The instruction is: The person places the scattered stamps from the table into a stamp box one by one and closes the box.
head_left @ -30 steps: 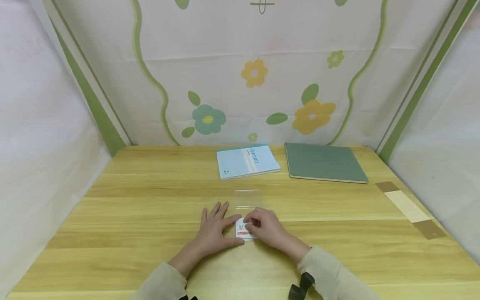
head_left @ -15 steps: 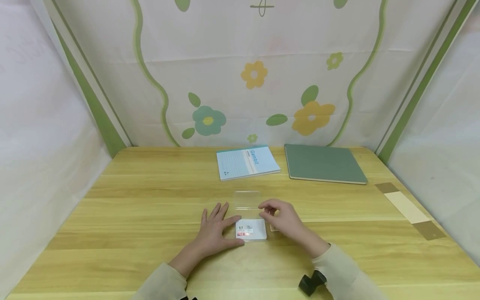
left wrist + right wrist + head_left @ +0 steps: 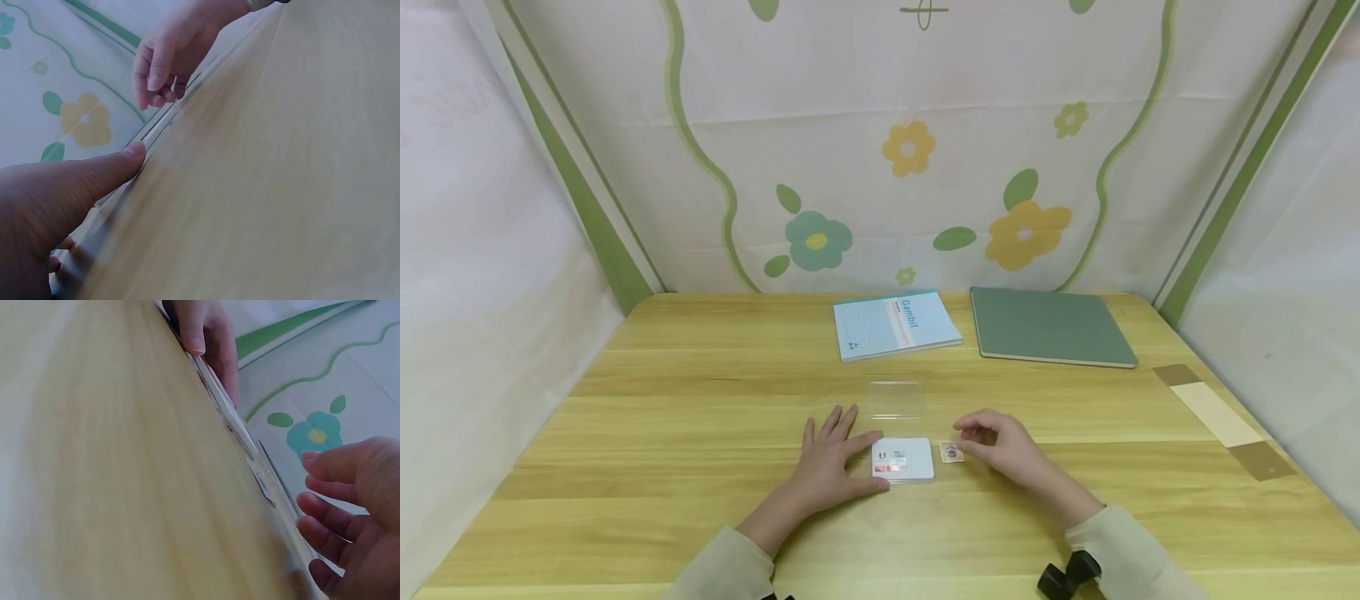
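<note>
A clear plastic case [image 3: 904, 482] lies with its clear lid [image 3: 893, 400] folded back behind it. White cards [image 3: 917, 460] fill it, the top one printed at its left with a small logo and a red strip. Thumb and index finger of my left hand [image 3: 827, 467] hold the case at its near and far left corners; the other fingers spread on the table. Just right of the case lies a small square piece [image 3: 950, 452] with a dark round print. Above its right edge hovers my right hand [image 3: 1000, 446], fingers loosely bent, with nothing seen between them in the right wrist view.
A light blue notebook [image 3: 887, 325] lies at the back of the wooden table [image 3: 700, 400], with a larger green notebook [image 3: 1048, 325] to its right. Tape strips [image 3: 1217, 414] run along the right edge. A flowered cloth [image 3: 880, 192] hangs behind.
My right hand has left the cards and moved right, uncovering the card's face and then the small square piece. The left hand has stayed at the case.
</note>
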A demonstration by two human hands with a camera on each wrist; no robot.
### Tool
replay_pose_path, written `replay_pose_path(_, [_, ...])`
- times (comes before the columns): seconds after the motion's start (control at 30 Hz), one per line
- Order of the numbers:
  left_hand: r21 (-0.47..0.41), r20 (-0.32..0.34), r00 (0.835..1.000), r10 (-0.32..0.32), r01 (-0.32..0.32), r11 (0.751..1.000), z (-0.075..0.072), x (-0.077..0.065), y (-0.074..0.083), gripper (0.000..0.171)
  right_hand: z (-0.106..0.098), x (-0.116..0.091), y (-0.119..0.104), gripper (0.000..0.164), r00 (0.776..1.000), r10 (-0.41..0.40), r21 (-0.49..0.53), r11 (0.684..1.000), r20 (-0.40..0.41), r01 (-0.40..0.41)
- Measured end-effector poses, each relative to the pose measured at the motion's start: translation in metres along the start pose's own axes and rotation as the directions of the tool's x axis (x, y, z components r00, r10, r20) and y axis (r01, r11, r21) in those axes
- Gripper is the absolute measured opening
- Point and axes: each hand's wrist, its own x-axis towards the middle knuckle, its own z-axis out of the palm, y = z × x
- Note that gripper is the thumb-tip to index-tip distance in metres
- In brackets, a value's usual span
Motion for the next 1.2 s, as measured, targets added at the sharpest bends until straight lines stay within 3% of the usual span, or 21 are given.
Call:
replay_pose_path(0.13, [-0.003,0.004,1.000,-0.004,0.004,1.000,0.000,0.000,0.000,0.067,0.004,-0.003,0.008,0.024,1.000,0.001,-0.006,1.000,0.021,-0.001])
replay_pose_path(0.6, [-0.008,-0.004,1.000,0.009,-0.009,1.000,0.001,0.000,0.001,0.067,0.015,-0.006,0.012,0.020,0.993,-0.117,-0.217,0.970,-0.007,0.113])
replay_pose_path(1.2, [-0.007,-0.009,1.000,0.005,-0.005,1.000,0.002,0.000,-0.001,0.067,0.014,-0.003,0.008,0.020,0.994,-0.105,-0.250,0.962,0.019,0.107])
